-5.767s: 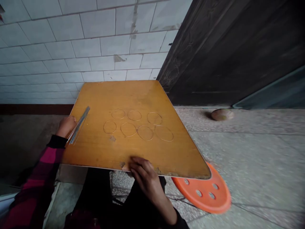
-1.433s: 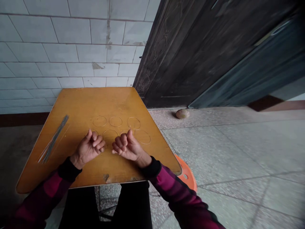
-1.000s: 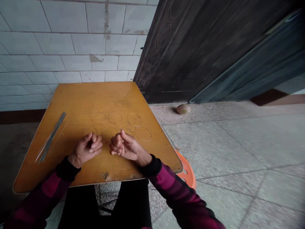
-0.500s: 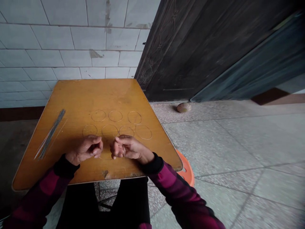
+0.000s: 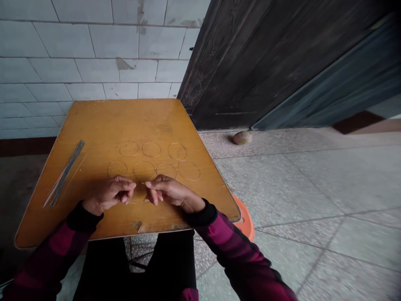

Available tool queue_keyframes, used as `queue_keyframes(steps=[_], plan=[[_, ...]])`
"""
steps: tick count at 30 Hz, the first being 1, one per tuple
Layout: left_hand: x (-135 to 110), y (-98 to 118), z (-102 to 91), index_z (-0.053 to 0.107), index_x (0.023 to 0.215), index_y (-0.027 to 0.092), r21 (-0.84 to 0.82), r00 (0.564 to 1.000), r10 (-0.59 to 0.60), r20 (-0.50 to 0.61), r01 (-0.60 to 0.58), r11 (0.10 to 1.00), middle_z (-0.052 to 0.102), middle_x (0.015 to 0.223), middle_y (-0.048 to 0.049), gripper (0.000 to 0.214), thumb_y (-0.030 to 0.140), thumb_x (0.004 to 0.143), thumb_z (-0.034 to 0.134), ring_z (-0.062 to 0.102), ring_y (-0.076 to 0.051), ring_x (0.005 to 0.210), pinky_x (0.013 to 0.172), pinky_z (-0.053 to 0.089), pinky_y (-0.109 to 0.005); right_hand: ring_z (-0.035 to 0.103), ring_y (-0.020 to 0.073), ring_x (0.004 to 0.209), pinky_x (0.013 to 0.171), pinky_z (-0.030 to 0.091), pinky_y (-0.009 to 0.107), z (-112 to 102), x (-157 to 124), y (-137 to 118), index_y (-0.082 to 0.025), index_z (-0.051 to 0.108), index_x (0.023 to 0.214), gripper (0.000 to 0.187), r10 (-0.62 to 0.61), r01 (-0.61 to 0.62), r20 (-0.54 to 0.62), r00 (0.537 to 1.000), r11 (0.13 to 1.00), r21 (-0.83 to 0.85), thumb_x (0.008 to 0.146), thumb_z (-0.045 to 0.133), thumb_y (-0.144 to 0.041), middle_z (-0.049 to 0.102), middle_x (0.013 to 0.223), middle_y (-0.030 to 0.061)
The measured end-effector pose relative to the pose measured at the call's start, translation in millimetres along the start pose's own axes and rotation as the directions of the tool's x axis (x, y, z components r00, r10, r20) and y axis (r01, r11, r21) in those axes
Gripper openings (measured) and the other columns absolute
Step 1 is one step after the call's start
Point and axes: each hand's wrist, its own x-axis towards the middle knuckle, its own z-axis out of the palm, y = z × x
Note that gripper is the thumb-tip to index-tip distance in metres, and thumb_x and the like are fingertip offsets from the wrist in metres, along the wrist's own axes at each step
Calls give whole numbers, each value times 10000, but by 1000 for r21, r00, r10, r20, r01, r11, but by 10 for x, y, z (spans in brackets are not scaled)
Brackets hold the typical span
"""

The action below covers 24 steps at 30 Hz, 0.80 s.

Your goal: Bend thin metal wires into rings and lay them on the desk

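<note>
Head view: left hand (image 5: 108, 193) and right hand (image 5: 172, 193), fingers (image 5: 153, 184) closed, pinch a thin wire (image 5: 141, 182) over the tabletop (image 5: 103, 113), just below seven wire rings (image 5: 129, 143).

Since a moment ago, your raised, curled left hand (image 5: 108, 193) and right hand (image 5: 171, 193) have lowered and turned inward, fingertips now close together over a thin wire loop (image 5: 138, 200).

The left hand (image 5: 108, 193) and right hand (image 5: 171, 193) faced each other just apart, fingers curled and pinched inward, while the left forearm (image 5: 59, 238) and right forearm (image 5: 232, 244) angled in from either side.
</note>
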Motion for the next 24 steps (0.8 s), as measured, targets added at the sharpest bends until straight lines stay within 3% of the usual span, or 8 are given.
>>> queue_keyframes(steps=[5,13,24], plan=[[-17,43,24,588,543,144,27,998,-59,18,59,998,460,408,29,399,491,693,715,397,-74,402,469,288,-231,420,59,396,759,518,299,35,-9,-26,-168,635,463,524,-20,13,-56,998,993,-114,805,654,-566,428,347,-76],[-9,19,20,703,780,136,7,992,-91,89,91,996,454,425,58,268,401,762,663,340,-62,399,486,326,-230,367,57,376,721,518,290,63,-5,-22,-180,606,429,496,-12,4,-68,998,994,-110,800,664,-504,416,328,-77],[28,-33,17,692,758,133,54,982,-118,145,112,992,422,402,73,229,350,776,620,320,-59,381,512,373,-241,355,43,370,636,475,261,29,12,45,-150,614,474,477,19,-23,-20,1000,977,-212,843,617,-452,525,379,-46]])
